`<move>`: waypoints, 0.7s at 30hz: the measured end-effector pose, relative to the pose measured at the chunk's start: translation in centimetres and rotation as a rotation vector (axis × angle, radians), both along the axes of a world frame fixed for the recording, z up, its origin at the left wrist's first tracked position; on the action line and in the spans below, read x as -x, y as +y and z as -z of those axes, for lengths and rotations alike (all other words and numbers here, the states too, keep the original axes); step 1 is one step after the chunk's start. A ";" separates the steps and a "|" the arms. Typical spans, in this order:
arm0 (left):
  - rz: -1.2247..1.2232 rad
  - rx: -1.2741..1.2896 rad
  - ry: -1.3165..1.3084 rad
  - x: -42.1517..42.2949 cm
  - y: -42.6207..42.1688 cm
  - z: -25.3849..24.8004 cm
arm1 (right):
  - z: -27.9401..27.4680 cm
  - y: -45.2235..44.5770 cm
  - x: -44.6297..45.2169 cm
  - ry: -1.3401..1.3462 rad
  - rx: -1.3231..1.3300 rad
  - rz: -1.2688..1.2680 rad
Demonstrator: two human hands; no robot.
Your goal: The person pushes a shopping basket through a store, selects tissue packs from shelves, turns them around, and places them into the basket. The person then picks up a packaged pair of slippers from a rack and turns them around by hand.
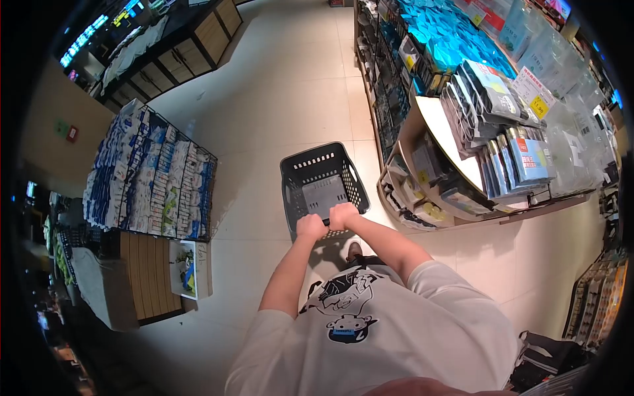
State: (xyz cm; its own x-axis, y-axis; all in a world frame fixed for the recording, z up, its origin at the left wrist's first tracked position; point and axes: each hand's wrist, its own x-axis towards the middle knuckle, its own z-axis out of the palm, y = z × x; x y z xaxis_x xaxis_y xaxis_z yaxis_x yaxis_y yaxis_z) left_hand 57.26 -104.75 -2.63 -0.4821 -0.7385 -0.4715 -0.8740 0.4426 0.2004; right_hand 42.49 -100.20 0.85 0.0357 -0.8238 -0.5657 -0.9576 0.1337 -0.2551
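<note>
In front of my body is a dark grey shopping basket (286,185) with slotted, perforated walls. Its inside holds no goods that I can see. My left hand (311,227) is closed round the handle at the basket's near side. Right beside it, my right hand (344,216) also grips this handle, the knuckles facing up. Only a short dark piece of the handle shows between the two fists. Both forearms reach forward from white sleeves.
To the left stands a wire rack (155,171) of packaged goods, with a white box (203,270) below. On the right, a curved display shelf (456,148) carries packs and price signs. Blue packets (449,33) fill a bin farther back. Pale tiled floor (290,99) runs ahead between them.
</note>
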 end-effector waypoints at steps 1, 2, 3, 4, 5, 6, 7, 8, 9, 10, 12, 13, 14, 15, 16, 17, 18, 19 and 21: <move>0.003 -0.006 -0.015 0.3 -1.0 0.1 | -0.1 -0.9 0.5 0.004 0.024 -0.006; 0.010 -0.007 -0.013 0.9 -2.2 0.4 | 0.0 -1.9 1.1 -0.009 0.011 -0.007; 0.012 -0.011 -0.012 1.3 -3.3 0.1 | 0.0 -3.0 1.6 -0.023 0.014 -0.006; 0.025 0.002 -0.037 1.8 -4.3 0.0 | 0.3 -4.0 2.0 -0.037 0.020 -0.009; 0.019 0.009 -0.024 2.2 -5.3 0.0 | 1.3 -5.2 2.3 -0.010 0.018 -0.006; 0.015 0.014 -0.009 2.9 -6.5 0.7 | 2.0 -6.5 3.1 -0.023 0.010 -0.013; 0.019 0.013 -0.025 3.4 -7.7 0.7 | 2.0 -7.6 3.5 -0.019 0.006 0.021; 0.025 0.009 -0.039 4.0 -8.6 0.8 | 2.0 -8.4 3.9 -0.013 -0.002 0.057; -0.007 0.001 -0.050 4.6 -9.3 0.6 | 2.1 -9.4 4.4 -0.023 -0.030 0.049; -0.004 -0.002 -0.063 4.6 -9.8 1.0 | 2.1 -9.9 4.5 -0.036 -0.033 0.052; -0.010 0.022 -0.020 5.4 -11.8 1.0 | 1.7 -11.7 5.3 -0.024 0.004 0.056; -0.024 -0.009 -0.028 6.0 -12.8 1.0 | 2.5 -13.0 5.7 -0.017 -0.012 0.034; -0.024 -0.007 -0.029 6.4 -13.9 0.8 | 2.9 -14.1 6.2 -0.018 -0.010 0.034; -0.021 -0.013 -0.028 6.6 -14.7 0.4 | 2.6 -14.9 6.5 -0.029 -0.002 0.018; -0.018 -0.016 -0.023 7.0 -15.7 0.3 | 2.4 -15.9 6.9 -0.036 0.009 0.001; -0.017 -0.018 -0.024 7.4 -16.9 0.6 | 2.2 -17.0 7.4 -0.037 0.007 0.002; -0.014 -0.021 -0.054 7.7 -18.2 0.9 | 1.7 -18.0 7.7 -0.036 0.011 0.001; -0.009 -0.020 -0.080 8.0 -19.6 1.1 | 1.5 -19.2 8.0 -0.032 0.018 0.002; 0.004 -0.011 -0.042 8.7 -22.2 1.6 | 2.2 -21.9 8.8 -0.025 0.020 0.012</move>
